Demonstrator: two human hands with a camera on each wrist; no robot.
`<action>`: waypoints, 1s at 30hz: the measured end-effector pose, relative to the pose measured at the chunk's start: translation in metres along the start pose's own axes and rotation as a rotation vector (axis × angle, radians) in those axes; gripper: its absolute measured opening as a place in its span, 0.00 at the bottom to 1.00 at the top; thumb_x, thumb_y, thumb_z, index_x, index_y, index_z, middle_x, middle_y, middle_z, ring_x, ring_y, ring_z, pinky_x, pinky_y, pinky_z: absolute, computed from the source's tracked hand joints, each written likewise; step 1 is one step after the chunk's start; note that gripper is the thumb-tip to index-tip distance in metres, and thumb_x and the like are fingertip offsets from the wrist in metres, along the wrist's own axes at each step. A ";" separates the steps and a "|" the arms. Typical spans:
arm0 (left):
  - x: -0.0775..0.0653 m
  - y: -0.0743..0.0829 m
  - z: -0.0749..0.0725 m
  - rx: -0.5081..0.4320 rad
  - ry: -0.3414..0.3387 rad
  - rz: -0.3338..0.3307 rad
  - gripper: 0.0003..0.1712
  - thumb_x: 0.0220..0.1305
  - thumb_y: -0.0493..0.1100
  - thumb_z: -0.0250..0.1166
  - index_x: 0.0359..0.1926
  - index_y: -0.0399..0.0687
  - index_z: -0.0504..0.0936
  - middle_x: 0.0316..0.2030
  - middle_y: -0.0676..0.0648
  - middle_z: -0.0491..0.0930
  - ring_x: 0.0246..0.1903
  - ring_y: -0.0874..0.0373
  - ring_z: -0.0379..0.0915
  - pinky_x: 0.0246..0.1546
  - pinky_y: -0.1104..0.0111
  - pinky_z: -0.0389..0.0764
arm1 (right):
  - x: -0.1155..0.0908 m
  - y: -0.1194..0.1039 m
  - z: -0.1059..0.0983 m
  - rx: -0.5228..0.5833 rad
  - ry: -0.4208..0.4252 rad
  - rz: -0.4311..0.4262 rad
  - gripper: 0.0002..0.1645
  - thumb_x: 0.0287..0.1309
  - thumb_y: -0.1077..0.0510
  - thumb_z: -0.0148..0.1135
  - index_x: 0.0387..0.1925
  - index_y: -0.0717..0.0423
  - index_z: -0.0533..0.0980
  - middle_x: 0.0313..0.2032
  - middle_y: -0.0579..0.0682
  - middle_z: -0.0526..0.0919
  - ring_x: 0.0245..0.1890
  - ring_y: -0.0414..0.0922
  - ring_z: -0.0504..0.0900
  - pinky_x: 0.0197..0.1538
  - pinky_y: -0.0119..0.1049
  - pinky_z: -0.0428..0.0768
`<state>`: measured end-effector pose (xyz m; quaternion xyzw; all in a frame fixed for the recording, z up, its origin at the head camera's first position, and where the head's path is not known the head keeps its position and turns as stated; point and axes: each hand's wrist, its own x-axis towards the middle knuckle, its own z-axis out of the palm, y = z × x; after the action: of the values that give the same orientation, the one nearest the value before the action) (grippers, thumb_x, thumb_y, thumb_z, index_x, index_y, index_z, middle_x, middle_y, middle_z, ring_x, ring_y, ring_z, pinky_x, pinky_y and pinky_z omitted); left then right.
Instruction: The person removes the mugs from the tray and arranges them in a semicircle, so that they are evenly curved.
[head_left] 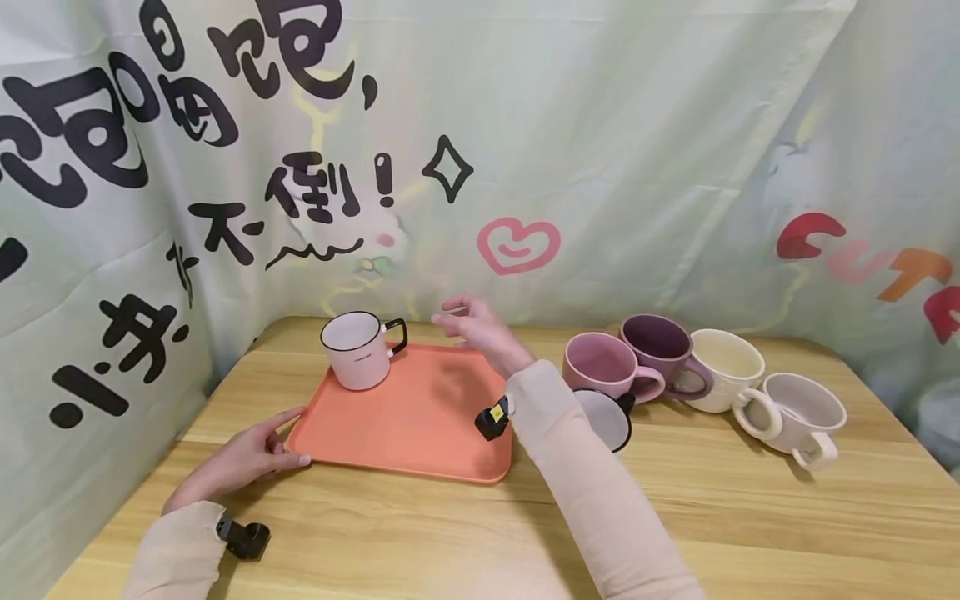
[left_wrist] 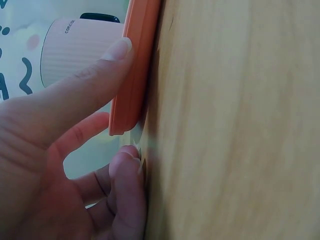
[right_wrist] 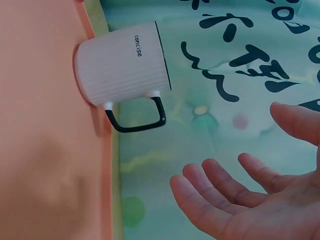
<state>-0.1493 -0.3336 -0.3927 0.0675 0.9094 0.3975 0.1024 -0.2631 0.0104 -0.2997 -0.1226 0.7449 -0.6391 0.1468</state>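
An orange tray (head_left: 397, 425) lies on the wooden table, and a pale pink mug (head_left: 358, 354) with a black rim and black handle stands upright at its back left corner. In the left wrist view the thumb of my left hand (head_left: 251, 454) presses on the side of the tray (left_wrist: 136, 75), while the index finger reaches round its corner. My right hand (head_left: 480, 329) hovers above the back of the tray, to the right of the mug's handle. Its fingers are spread and loosely bent in the right wrist view, apart from the mug (right_wrist: 122, 65).
On the right stand a pink mug (head_left: 600, 367), a purple mug (head_left: 656, 346), a cream mug (head_left: 716, 375) and a whitish mug (head_left: 802, 417). A black-rimmed white mug (head_left: 603, 421) is partly hidden behind my right sleeve. A printed curtain (head_left: 600, 125) hangs behind the table.
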 end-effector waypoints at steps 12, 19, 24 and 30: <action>0.001 0.001 0.000 -0.003 -0.004 0.007 0.51 0.62 0.44 0.75 0.75 0.29 0.56 0.24 0.47 0.68 0.20 0.58 0.66 0.22 0.69 0.70 | 0.013 0.005 0.020 0.088 0.022 0.018 0.28 0.72 0.57 0.60 0.66 0.65 0.66 0.60 0.62 0.72 0.63 0.61 0.72 0.64 0.54 0.72; -0.001 0.000 0.000 -0.012 -0.010 0.018 0.50 0.63 0.43 0.74 0.75 0.27 0.56 0.25 0.48 0.68 0.19 0.59 0.65 0.22 0.69 0.70 | 0.022 0.018 0.033 0.147 0.080 -0.026 0.26 0.71 0.58 0.62 0.65 0.64 0.69 0.60 0.60 0.74 0.59 0.56 0.76 0.61 0.51 0.74; -0.002 0.001 -0.001 -0.003 -0.001 -0.003 0.50 0.63 0.43 0.74 0.75 0.28 0.56 0.25 0.47 0.68 0.20 0.58 0.66 0.22 0.69 0.70 | 0.031 0.026 0.041 0.246 0.135 -0.130 0.25 0.70 0.61 0.61 0.64 0.64 0.70 0.60 0.59 0.75 0.60 0.54 0.75 0.63 0.53 0.72; -0.001 0.001 0.000 -0.001 -0.003 -0.006 0.51 0.62 0.45 0.75 0.76 0.29 0.56 0.24 0.47 0.69 0.20 0.58 0.66 0.21 0.69 0.69 | 0.040 0.036 0.047 0.297 0.133 -0.169 0.27 0.68 0.66 0.62 0.66 0.67 0.68 0.62 0.62 0.75 0.62 0.56 0.75 0.64 0.55 0.71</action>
<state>-0.1483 -0.3333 -0.3913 0.0652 0.9092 0.3976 0.1052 -0.2821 -0.0423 -0.3444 -0.1193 0.6373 -0.7590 0.0595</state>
